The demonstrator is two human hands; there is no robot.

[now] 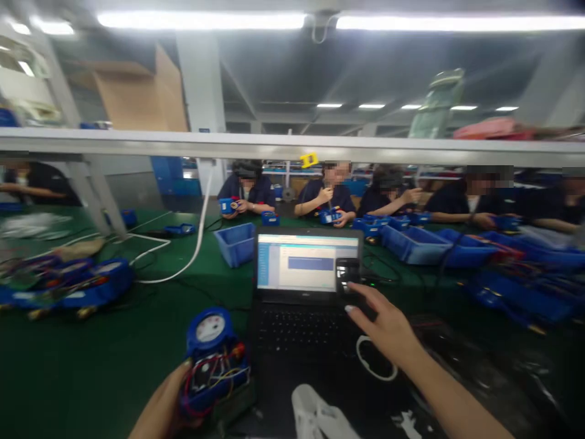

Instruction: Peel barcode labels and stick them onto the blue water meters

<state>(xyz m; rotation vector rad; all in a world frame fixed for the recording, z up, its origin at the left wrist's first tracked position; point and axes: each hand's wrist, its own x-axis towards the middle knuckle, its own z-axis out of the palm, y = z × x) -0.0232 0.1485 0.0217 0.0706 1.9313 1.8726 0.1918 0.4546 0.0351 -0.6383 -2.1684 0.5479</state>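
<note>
– At the near edge of the worktop [91, 366], the left hand [159, 405] is wrapped around the base of the blue water meter [212, 360]. The dial faces up and the red and yellow wires spill out of its front.

– And the right hand [386, 329]?

– It's over the laptop [307, 329] with its fingers spread and nothing in them. The forefinger is out towards the small black device [347, 275] by the right edge of the screen. Touching it or just short of it? I can't tell from here.

– So what makes this go well?

– I'd say a steady meter. The left grip should cup the body, not squeeze the loose wires, and the dial should stay level.

– The reach?

– Come in light, with the fingertip only. That device stands against the screen and looks easy to tip. The wrist has to stay high, clear of the keys and of the white cable loop [370, 366] just under it.

– Anything in the way?

– A white cloth [315, 414] at the near edge, in front of the laptop, and a blue tray [236, 244] behind the screen. Co-workers [329, 195] sit along the far edge, well apart from all this.
</note>
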